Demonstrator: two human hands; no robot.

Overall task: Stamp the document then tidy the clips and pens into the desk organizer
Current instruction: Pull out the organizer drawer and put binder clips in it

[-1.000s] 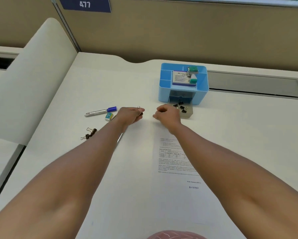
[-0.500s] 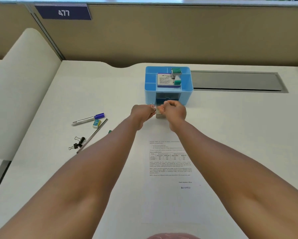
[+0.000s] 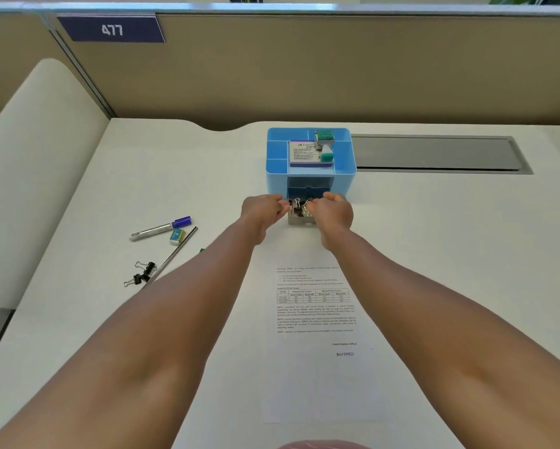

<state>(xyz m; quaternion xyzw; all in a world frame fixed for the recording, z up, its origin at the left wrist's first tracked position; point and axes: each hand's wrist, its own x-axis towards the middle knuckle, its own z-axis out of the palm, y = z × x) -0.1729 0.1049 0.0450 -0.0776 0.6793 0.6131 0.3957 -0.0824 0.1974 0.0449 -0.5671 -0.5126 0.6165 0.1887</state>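
At frame centre, the left hand (image 3: 262, 209) and right hand (image 3: 333, 212) meet over a small drawer (image 3: 300, 218) of binder clips (image 3: 299, 206) before the blue desk organizer (image 3: 311, 163); whether either hand's fingers pinch a clip cannot be told. A marker (image 3: 160, 228) lies on the tabletop (image 3: 434, 254) at left.

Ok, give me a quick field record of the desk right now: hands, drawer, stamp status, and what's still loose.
left hand: at the drawer's left edge, fingers curled; grip unclear
right hand: at the drawer's right edge; grip unclear
drawer: pulled out of the blue organizer, binder clips inside
document: stamped ENTERED
still loose, left side: marker, eraser, thin pen, two binder clips
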